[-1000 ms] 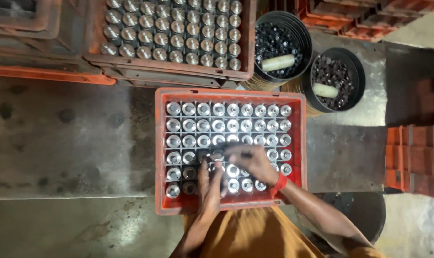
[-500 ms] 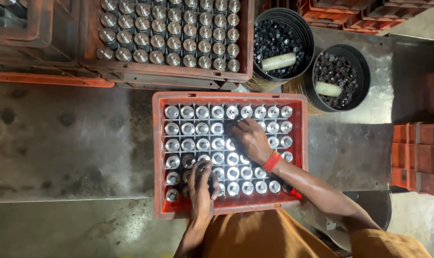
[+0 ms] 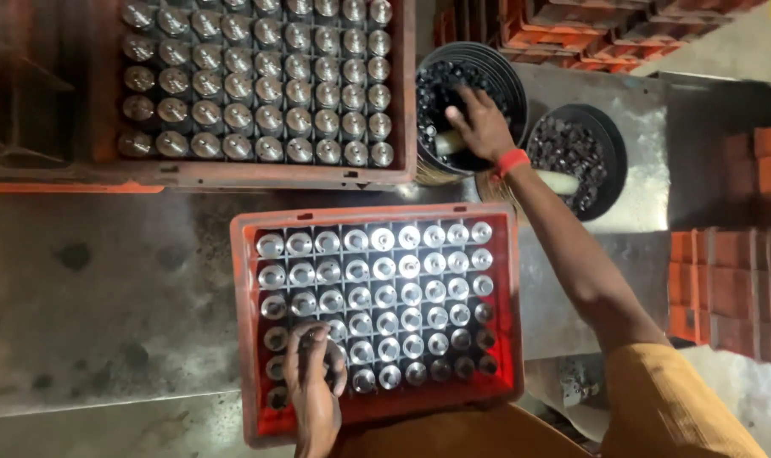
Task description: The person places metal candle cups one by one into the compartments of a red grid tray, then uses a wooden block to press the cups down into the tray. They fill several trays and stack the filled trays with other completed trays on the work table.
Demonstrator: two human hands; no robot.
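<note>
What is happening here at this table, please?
A person stands over an orange crate full of shiny metal cylinders set in a grid. The left hand rests on the cylinders in the near left corner of the crate. The right hand reaches into a black bucket of small dark parts and sits at a pale handle there. A second black bucket stands beside it, and another crate of cylinders lies farther back on the grey table.
</note>
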